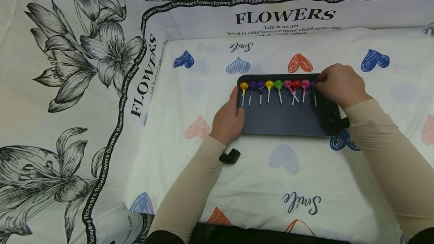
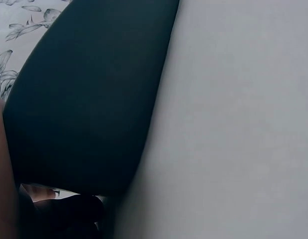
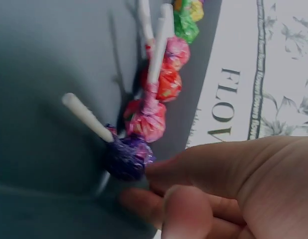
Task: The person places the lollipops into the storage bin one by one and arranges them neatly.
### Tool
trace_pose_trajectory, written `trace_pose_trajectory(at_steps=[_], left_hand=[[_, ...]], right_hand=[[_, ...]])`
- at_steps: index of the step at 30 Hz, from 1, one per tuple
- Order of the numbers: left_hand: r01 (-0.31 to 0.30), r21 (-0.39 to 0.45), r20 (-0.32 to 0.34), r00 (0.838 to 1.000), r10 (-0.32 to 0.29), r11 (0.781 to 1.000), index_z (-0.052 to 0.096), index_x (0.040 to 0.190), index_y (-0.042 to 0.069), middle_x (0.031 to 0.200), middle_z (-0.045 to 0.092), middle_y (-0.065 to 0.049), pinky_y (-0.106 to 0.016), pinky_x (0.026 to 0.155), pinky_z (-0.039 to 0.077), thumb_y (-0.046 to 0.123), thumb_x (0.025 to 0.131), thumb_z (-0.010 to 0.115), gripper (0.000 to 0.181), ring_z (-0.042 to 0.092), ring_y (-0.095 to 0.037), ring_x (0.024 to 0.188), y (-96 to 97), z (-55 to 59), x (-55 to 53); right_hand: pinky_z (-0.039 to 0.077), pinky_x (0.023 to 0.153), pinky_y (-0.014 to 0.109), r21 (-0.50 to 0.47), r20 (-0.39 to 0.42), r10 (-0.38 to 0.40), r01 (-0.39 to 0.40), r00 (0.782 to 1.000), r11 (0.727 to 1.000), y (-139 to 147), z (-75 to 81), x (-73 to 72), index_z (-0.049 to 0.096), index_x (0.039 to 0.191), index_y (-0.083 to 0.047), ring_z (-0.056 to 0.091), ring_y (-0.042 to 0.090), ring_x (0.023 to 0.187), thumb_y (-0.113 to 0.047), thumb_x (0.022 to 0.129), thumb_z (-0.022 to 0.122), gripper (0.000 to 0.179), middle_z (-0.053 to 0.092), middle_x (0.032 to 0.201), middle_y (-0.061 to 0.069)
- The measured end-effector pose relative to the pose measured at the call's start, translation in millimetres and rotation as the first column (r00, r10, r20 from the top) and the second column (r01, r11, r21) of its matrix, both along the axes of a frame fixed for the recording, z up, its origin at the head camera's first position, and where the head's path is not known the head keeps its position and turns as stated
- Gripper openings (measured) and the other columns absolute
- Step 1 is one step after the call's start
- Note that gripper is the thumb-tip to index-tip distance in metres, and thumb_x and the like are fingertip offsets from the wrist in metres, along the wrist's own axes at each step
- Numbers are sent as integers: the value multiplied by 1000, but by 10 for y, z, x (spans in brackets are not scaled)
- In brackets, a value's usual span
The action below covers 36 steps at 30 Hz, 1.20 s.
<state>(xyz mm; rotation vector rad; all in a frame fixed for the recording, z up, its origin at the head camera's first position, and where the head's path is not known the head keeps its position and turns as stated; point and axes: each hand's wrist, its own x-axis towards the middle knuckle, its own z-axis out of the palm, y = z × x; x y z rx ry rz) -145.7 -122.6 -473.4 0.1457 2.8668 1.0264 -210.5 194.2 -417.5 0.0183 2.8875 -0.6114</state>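
A dark grey tray (image 1: 278,121) bears a row of several wrapped lollipops along its far side, sticks toward the person. Its left edge is in the grip of my left hand (image 1: 228,118), thumb at the near side. At the row's right end, my right hand (image 1: 342,86) pinches a purple lollipop (image 3: 126,158) at its wrapped head; its stick angles up in the right wrist view. Beside it lie a pink lollipop (image 3: 146,122) and a red lollipop (image 3: 166,84), close together. Further left are a green lollipop (image 1: 278,85) and a yellow lollipop (image 1: 269,85). A dark surface fills much of the left wrist view.
Under the tray spreads a white cloth (image 1: 251,176) printed with hearts and "Smile". Beyond it lies a larger flower-print cloth (image 1: 190,22) with a black lettered border. A black strap piece (image 1: 229,156) sits at the left wrist.
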Motion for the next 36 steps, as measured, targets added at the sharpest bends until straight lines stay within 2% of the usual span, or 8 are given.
trace_pose_trajectory(at_steps=[11,16,20,23,26,30,32,36], left_hand=[[-5,5,6,1000,5,1000,19,170,15,76,53,-8,-36,58,36,21,102,41,72,48,-25,64,-56,-42,-21],[-10,12,2,1000,10,1000,20,170,15,78,54,-8,-37,61,38,21,101,41,72,50,-27,67,-102,-71,-45],[-14,28,12,1000,13,1000,21,170,16,81,57,-11,-39,66,40,22,101,41,72,52,-29,72,-170,-107,-56],[-25,40,21,999,24,999,21,170,17,91,64,-16,-42,71,43,22,101,41,72,55,-30,78,-239,-139,-61],[-46,45,28,999,44,998,22,170,18,119,70,-20,-45,82,49,22,101,42,72,60,-30,89,-313,-171,-70],[-71,59,38,997,69,996,23,170,19,152,57,-17,-49,99,50,22,102,43,71,65,-30,110,-365,-223,-40],[-78,71,47,996,75,994,23,170,19,156,53,-16,-50,105,49,21,102,44,71,64,-32,122,-380,-239,-25],[-100,84,86,992,93,991,23,170,20,162,48,-11,-49,115,42,25,103,45,70,53,-31,142,-403,-250,7]], right_hand=[[46,54,39,-82,-19,-71,69,997,994,148,63,144,71,124,7,68,33,76,-27,102,51,45,70,111,32],[46,56,36,-131,-49,-76,69,996,989,141,22,303,71,125,6,72,33,73,-30,104,50,46,68,120,34],[47,60,34,-198,-85,-36,19,996,980,64,-41,509,73,123,2,68,35,81,-30,105,55,41,68,121,32],[48,61,31,-255,-124,-3,-29,992,967,-8,-90,670,75,122,-1,65,34,88,-28,104,61,36,71,118,28],[46,61,27,-283,-187,10,-64,982,957,-68,-140,767,76,120,-2,67,32,84,-25,102,65,31,74,112,24],[45,63,24,-281,-216,18,-79,976,957,-104,-180,813,76,119,-2,68,31,80,-23,102,65,29,75,109,24],[49,67,28,-279,-206,22,-80,978,957,-122,-189,823,76,120,-2,70,34,83,-24,102,64,30,75,111,25],[54,82,49,-262,-211,58,-114,976,958,-156,-186,844,74,123,0,69,41,99,-21,102,65,31,73,119,25]])
